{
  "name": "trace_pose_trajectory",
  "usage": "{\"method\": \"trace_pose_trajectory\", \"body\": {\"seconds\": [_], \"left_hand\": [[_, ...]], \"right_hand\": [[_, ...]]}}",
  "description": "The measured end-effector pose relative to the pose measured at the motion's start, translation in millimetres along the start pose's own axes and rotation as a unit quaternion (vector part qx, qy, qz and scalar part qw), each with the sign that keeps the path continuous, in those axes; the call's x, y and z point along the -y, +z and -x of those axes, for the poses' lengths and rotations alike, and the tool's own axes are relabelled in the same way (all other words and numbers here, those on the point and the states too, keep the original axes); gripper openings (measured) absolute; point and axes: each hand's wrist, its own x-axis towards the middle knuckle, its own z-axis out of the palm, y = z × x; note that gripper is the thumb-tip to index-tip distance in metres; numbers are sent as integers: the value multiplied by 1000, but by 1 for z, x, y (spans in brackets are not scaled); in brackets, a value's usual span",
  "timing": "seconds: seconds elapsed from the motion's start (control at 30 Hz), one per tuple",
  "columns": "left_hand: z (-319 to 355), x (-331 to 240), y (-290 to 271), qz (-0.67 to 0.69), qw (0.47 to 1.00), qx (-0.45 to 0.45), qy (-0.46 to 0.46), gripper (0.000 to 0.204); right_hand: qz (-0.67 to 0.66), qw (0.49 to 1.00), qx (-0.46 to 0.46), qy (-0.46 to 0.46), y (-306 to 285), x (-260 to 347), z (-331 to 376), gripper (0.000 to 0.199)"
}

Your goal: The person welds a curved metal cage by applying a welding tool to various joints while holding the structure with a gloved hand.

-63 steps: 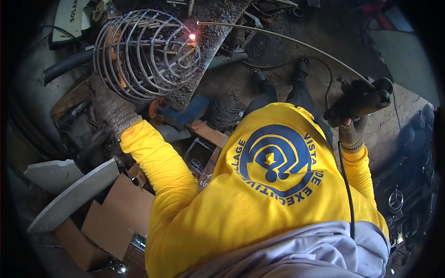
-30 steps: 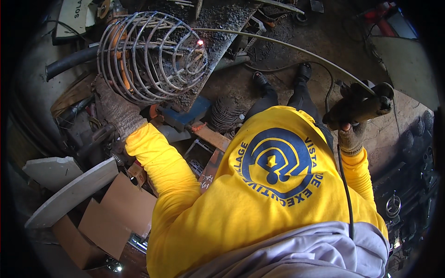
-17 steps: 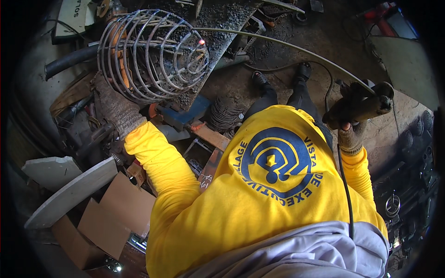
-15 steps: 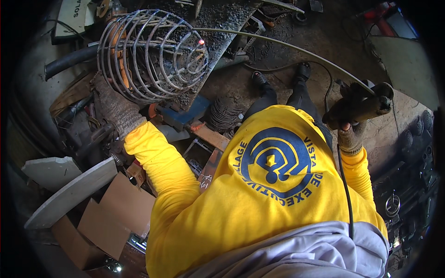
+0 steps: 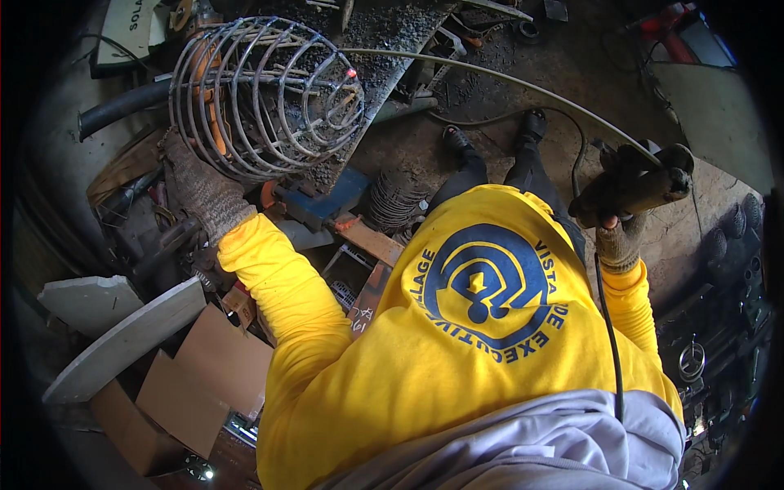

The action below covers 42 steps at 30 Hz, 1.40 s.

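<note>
A cage of bent metal rods (image 5: pixel 260 98), rounded and ringed, lies on its side at the upper left. One joint near its narrow end glows red. My left hand (image 5: pixel 194 175), in a brown knit glove, grips the cage's near wide rim; its fingertips are partly hidden by the rods. On the right, my gloved right hand (image 5: pixel 621 239) is closed around a dark welding electrode holder (image 5: pixel 633 192). A long thin welding rod (image 5: pixel 523 82) reaches from the holder leftward to the cage, its tip a little above the glowing spot. A black cable (image 5: pixel 608 318) hangs below the holder.
The cage rests by a metal plate (image 5: pixel 384 77) strewn with dark grit. Below are a blue metal piece (image 5: pixel 331 200), a wire coil (image 5: pixel 396 202), an open cardboard box (image 5: pixel 204 367) and pale curved panels (image 5: pixel 131 339). A black pipe (image 5: pixel 122 110) juts at left.
The cage has shifted very slightly left, with the glowing spot moving along. My right hand and the electrode holder have stayed put.
</note>
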Motion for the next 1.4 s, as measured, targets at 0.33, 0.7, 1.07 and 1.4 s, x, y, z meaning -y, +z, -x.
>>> {"method": "trace_pose_trajectory", "body": {"seconds": [0.33,0.7,1.07,1.4], "left_hand": [[1,-5,-5,-346,925,-19,156,51],[5,5,-7,-340,914,-62,214,45],[1,13,-3,-348,903,-66,243,40],[-4,13,-8,-352,896,-69,263,40]], "right_hand": [[-173,980,97,23,8,1,-8,86],[-129,986,91,-44,21,19,-18,60],[-117,990,64,-55,15,7,-12,70],[-39,998,39,-26,7,-4,-2,71]]}}
